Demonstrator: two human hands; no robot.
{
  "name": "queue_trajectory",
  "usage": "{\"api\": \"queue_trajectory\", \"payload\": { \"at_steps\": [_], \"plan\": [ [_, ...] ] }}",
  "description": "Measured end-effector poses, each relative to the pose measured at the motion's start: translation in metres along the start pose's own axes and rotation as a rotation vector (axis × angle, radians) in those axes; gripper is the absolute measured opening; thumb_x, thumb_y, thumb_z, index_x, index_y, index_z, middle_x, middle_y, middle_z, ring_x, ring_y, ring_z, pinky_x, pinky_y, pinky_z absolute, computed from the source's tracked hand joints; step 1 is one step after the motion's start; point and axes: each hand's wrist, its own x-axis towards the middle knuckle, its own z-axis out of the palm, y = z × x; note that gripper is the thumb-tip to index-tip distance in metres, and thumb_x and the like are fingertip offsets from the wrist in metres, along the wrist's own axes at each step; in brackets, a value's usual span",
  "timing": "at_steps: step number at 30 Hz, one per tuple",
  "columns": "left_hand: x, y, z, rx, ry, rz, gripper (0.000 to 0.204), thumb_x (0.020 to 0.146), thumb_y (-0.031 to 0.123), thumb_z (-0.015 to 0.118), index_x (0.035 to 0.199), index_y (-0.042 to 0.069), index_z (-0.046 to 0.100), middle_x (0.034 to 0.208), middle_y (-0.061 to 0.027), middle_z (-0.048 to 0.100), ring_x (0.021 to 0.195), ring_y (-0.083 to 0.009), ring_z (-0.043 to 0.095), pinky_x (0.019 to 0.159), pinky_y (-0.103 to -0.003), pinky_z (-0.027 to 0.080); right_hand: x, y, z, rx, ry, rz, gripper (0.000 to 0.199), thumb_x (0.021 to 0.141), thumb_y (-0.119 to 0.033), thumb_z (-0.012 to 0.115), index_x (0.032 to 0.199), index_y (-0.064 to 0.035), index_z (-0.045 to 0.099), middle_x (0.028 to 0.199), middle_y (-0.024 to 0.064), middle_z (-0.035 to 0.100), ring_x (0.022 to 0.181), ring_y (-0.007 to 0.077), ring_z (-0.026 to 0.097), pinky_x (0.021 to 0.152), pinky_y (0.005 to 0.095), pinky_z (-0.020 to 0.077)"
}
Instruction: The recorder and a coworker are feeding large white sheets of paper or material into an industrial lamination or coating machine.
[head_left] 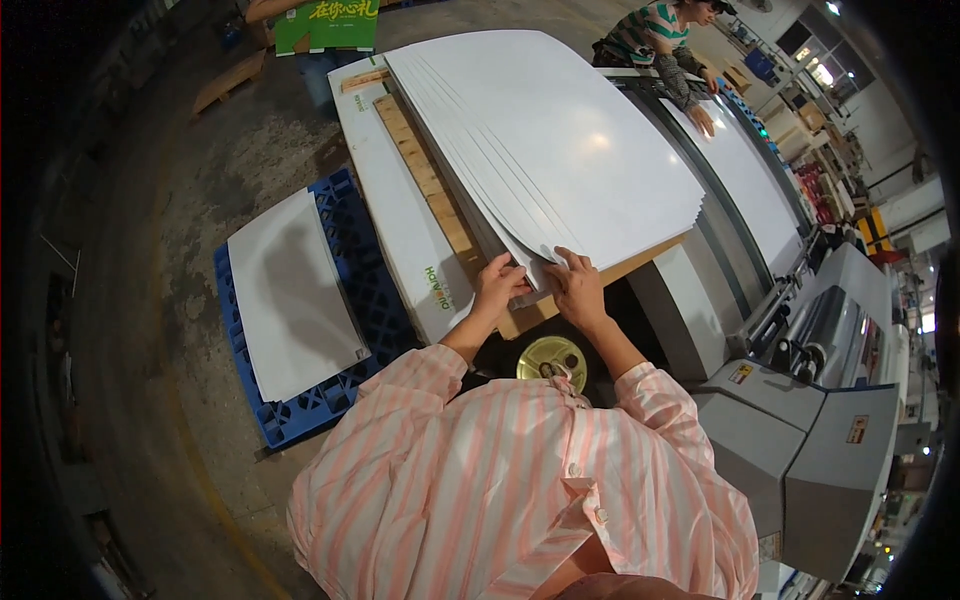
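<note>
A tall stack of large white sheets (570, 130) fans out in front of me, its left edges stepped in several layers. At the near corner my right hand (577, 288) pinches the lifted upper sheets, its thumb and fingers closed on the curled corner. My left hand (498, 287) is just to its left, fingers bent and closed round the corner edge of the sheets below. A dark gap shows between the raised corner and the lower layers. How many sheets each hand holds is hidden.
Under the stack lie a wooden strip (425, 165) and a white board (400, 225). At left, a blue pallet (385, 300) carries more white sheets (290, 300). A grey machine (770, 430) stands at right. Beyond it a co-worker (650, 40) reaches over; another person holds a green board (345, 30).
</note>
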Motion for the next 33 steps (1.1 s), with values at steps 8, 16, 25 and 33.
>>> {"api": "queue_trajectory", "payload": {
  "at_steps": [8,16,25,33],
  "plan": [
    [-0.007,0.005,0.007,0.005,-0.006,0.046,0.043,0.087,0.012,0.058,0.123,-0.003,0.041,0.091,-0.0081,0.056,0.079,-0.0166,0.06,0.066,-0.03,0.053,0.008,-0.011,0.0,0.159,-0.108,0.245,0.028,0.073,-0.034,0.064,0.086,-0.01,0.071,0.11,0.0082,0.06,0.1,0.0289,0.053,0.081,0.0424,0.043],
    [-0.009,0.001,0.018,0.217,0.163,0.181,0.062,0.084,0.015,0.063,0.135,0.004,0.03,0.077,-0.0024,0.053,0.067,-0.0091,0.054,0.053,-0.025,0.048,0.015,-0.008,0.002,0.167,-0.121,0.344,0.024,0.074,-0.03,0.06,0.081,-0.011,0.072,0.109,0.0066,0.061,0.1,0.0279,0.054,0.082,0.0429,0.0431],
    [-0.001,-0.008,0.011,0.265,0.191,0.192,0.032,0.082,0.013,0.063,0.109,-0.001,0.055,0.079,-0.0035,0.055,0.065,-0.0104,0.055,0.054,-0.025,0.051,0.018,-0.003,-0.003,-0.125,0.161,0.024,0.018,0.074,-0.025,0.063,0.077,-0.0082,0.067,0.109,0.0062,0.06,0.1,0.0256,0.052,0.079,0.0401,0.041],
    [0.0,-0.022,-0.001,0.167,0.086,0.118,0.018,0.086,0.015,0.056,0.097,0.0,0.058,0.085,-0.0048,0.058,0.072,-0.0139,0.059,0.064,-0.027,0.052,0.0,0.016,0.0,-0.006,0.173,-0.17,0.034,0.068,-0.008,0.066,0.101,-0.0084,0.061,0.126,0.0111,0.048,0.105,0.0312,0.05,0.084,0.0398,0.0431]
  ]
}}
